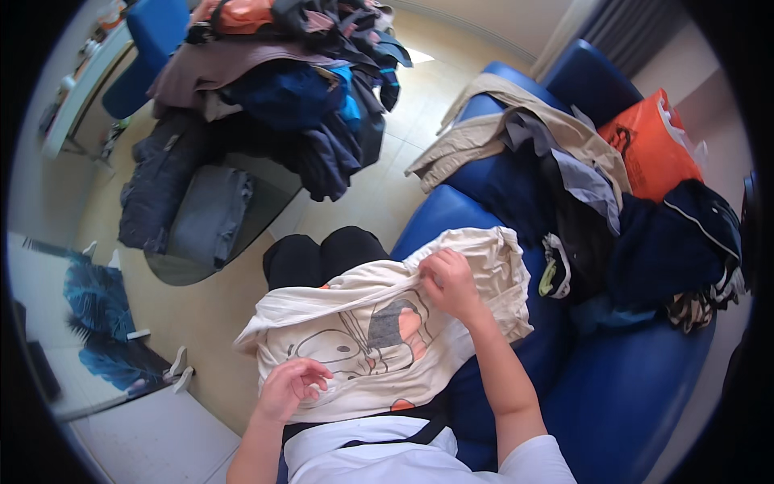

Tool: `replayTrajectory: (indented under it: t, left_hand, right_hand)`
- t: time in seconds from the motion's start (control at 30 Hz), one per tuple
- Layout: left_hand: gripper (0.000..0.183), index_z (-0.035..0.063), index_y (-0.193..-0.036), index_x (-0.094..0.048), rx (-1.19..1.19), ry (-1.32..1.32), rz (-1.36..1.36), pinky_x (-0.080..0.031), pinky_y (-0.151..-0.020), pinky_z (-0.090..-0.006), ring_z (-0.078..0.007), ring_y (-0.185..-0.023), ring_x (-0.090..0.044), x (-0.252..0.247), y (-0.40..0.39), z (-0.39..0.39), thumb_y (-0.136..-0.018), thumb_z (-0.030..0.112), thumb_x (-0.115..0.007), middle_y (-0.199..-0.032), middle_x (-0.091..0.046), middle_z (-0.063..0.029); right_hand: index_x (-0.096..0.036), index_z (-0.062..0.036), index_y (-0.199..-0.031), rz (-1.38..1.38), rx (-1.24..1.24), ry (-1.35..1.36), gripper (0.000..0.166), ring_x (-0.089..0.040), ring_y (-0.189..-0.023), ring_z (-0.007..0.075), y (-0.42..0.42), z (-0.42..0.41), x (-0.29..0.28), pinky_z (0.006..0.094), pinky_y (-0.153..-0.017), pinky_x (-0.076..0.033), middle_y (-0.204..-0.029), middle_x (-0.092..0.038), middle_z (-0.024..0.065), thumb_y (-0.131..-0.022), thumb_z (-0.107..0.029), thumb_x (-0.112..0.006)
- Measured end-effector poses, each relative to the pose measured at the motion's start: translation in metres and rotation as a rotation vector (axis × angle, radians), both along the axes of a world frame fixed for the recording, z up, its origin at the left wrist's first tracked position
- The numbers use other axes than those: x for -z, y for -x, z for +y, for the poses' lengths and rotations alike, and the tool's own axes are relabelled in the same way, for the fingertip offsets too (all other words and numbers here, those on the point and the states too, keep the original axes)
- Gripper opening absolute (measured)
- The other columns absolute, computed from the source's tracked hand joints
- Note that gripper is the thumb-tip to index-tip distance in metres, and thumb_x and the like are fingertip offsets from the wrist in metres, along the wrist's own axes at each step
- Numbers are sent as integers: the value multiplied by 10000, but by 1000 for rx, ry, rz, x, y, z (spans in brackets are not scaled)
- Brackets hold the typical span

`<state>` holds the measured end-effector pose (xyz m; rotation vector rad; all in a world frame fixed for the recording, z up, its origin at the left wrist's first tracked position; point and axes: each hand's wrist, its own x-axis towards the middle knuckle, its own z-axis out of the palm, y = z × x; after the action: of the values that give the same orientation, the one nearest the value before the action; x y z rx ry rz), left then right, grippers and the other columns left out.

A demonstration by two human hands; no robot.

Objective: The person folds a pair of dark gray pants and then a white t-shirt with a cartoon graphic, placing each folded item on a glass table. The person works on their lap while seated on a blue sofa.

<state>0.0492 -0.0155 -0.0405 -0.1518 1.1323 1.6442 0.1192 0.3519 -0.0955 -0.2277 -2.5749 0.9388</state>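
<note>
Across my lap and onto the blue sofa lies a cream garment with a cartoon print (326,348), its fabric partly bunched and creased. My right hand (448,283) pinches a gathered fold along the garment's far edge, fingertips curled into the cloth. Over the near left part of the print is my left hand (294,387), fingers loosely bent and apart, holding nothing; whether it rests on the cloth I cannot tell. The garment's right end spreads over the sofa seat in loose wrinkles.
A glass table (181,272) ahead on the left bears a large clothes heap (272,91) and folded grey garments (211,212). On the blue sofa (635,375) at right lie beige trousers (465,145), dark clothes (659,254) and an orange bag (650,148). A white cabinet (157,435) stands near left.
</note>
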Motion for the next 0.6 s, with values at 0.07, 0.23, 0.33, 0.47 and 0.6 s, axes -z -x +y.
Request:
replayTrajectory:
  t: [0.07, 0.23, 0.33, 0.47, 0.6]
  left_hand:
    - [238, 11, -1080, -675, 149, 102, 241, -539, -694, -291, -166, -841, -646, -12, 13, 38, -967, 149, -518, -1023, -697, -115]
    - [130, 2, -929, -686, 266, 197, 1195, -486, -756, -332, -203, -906, -617, -12, 36, 167, -832, 88, -696, -914, -645, -111]
    - [176, 24, -871, -680, 461, 423, 1766, -472, -784, -409, -280, -952, -594, 19, 36, 218, -790, 174, -727, -920, -620, -119]
    - [216, 22, -847, -681, 748, 533, 1864, -468, -768, -458, -314, -911, -604, 57, 40, 242, -827, 237, -694, -919, -626, -144]
    - [246, -6, -883, -654, 566, 265, 1322, -487, -742, -477, -392, -813, -602, 56, 58, 260, -927, 222, -571, -835, -625, -182]
  right_hand:
    - [-653, -58, -864, 48, 78, 72, 125, -608, -749, 276, -3, -1, 4, 394, -709, -459, -769, -626, 88, -756, 4, -641]
    - [-666, -29, -847, 54, 200, 152, 87, -623, -723, 256, -2, -6, -3, 352, -687, -478, -769, -654, 87, -781, 19, -637]
    - [-668, -29, -858, 92, 286, 199, 93, -631, -727, 260, -5, 0, -12, 355, -689, -482, -792, -665, 90, -776, 13, -652]
    - [-686, -17, -902, 19, 372, 276, 112, -660, -787, 254, -23, 8, -22, 334, -729, -515, -839, -688, 100, -798, 5, -653]
    - [-698, -15, -947, -112, 405, 461, 138, -684, -864, 235, -34, 27, -33, 316, -791, -541, -909, -710, 88, -814, -11, -663]
